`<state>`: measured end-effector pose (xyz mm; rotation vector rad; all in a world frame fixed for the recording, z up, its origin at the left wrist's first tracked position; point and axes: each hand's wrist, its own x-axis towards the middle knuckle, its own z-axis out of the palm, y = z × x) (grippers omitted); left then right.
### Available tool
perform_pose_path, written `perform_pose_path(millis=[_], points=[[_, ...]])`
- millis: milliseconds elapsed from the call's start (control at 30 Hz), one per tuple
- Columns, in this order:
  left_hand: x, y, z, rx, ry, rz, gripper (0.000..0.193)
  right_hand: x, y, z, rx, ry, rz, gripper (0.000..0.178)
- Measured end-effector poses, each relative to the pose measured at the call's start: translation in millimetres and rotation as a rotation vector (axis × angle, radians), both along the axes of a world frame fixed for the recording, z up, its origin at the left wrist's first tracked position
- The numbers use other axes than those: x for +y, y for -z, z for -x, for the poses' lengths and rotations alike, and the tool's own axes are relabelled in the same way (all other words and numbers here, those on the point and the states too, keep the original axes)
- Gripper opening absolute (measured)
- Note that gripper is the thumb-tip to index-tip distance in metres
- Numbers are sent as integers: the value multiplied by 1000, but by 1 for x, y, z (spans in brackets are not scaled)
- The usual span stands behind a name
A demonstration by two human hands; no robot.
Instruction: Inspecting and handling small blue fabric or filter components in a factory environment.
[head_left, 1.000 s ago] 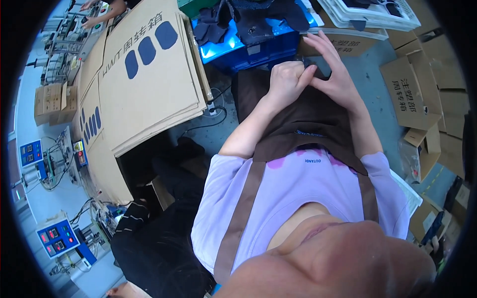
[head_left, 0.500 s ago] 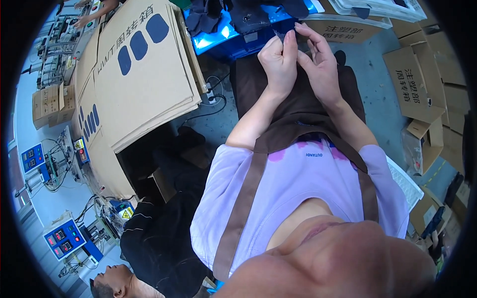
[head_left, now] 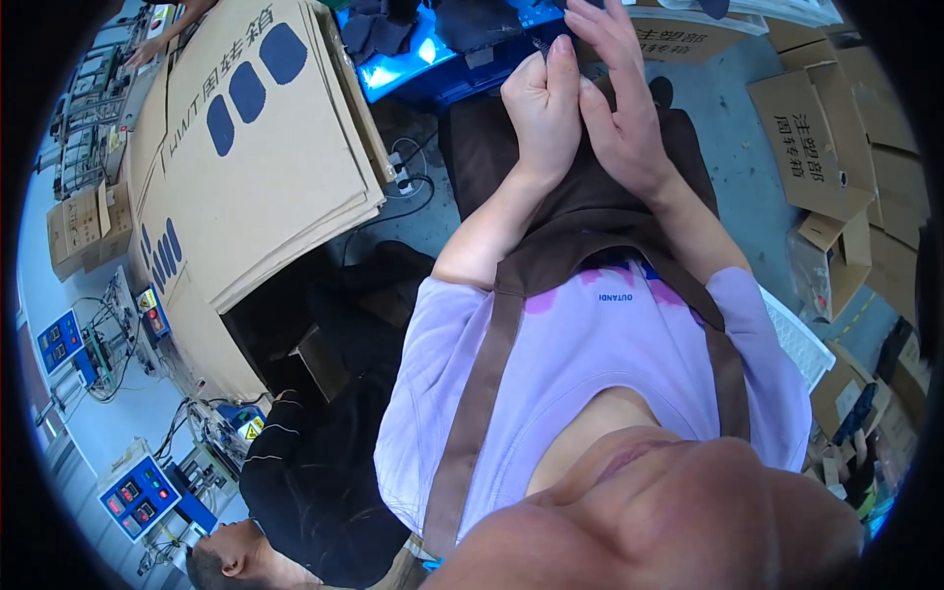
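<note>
My left hand (head_left: 544,118) is closed in a fist, its thumb pressed upward along the top. A small dark bit shows by the thumb tip, too small to name. Close beside it on the right, my right hand (head_left: 626,123) has its fingers stretched out and holds nothing that I can see. Both hands are raised in front of my brown apron (head_left: 678,147). Just beyond them stands a shiny blue bin (head_left: 418,84), with dark, soft-looking pieces (head_left: 477,25) lying on top.
Large flat cardboard sheets (head_left: 285,167) are stacked at the left. A cable (head_left: 393,218) runs on the floor beside them. Machines with blue control boxes (head_left: 135,492) line the far left, near a person in black (head_left: 324,482). Open cartons (head_left: 811,147) stand at the right.
My right hand's fingers have straightened and moved up, away from the left thumb, where they were bent before. The left hand stays closed. The whole view has shifted slightly.
</note>
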<state>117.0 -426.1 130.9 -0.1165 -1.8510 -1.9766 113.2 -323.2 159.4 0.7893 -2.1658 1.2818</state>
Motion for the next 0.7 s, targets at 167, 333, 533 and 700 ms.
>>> perform_pose_path(millis=[167, 333, 533, 700], points=[[-7, -5, -6, -48, 108, -25, 41, 23, -14, 2, -185, -153, -133, 64], [-10, -11, -16, -158, 264, -247, 44, 31, 6, 15, -560, -262, 118, 84], [-16, -21, -17, -191, 401, -554, 47, 29, 22, 21, -750, -603, 729, 109], [-13, -40, -24, -135, 393, -464, 49, 17, 10, 16, -779, -868, 993, 116]])
